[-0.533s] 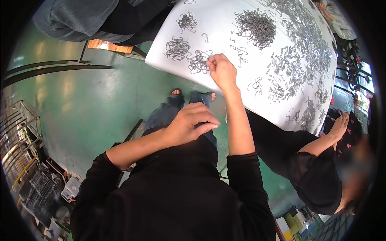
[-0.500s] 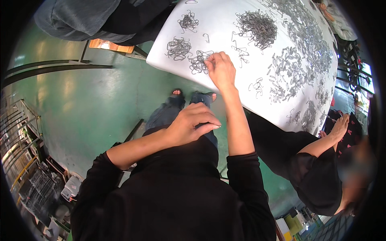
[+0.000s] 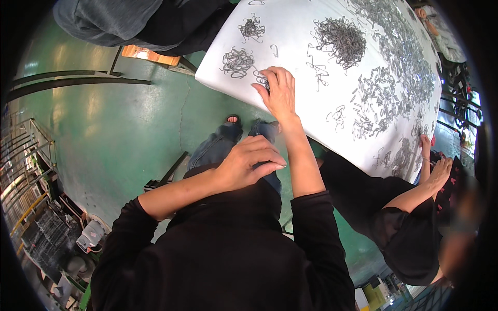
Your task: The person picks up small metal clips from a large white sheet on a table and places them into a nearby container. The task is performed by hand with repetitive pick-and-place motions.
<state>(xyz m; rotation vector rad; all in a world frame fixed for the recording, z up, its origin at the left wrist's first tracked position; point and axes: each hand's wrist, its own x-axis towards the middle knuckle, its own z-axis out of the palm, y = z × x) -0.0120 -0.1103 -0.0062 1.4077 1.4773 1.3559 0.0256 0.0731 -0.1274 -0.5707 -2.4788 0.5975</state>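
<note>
Two hands are at work: your right hand lies flat, fingers spread, on a small tangle of wire clips at the near edge of the white desk. Your left hand rests loosely curled and empty, below the desk's edge over your lap.
</note>
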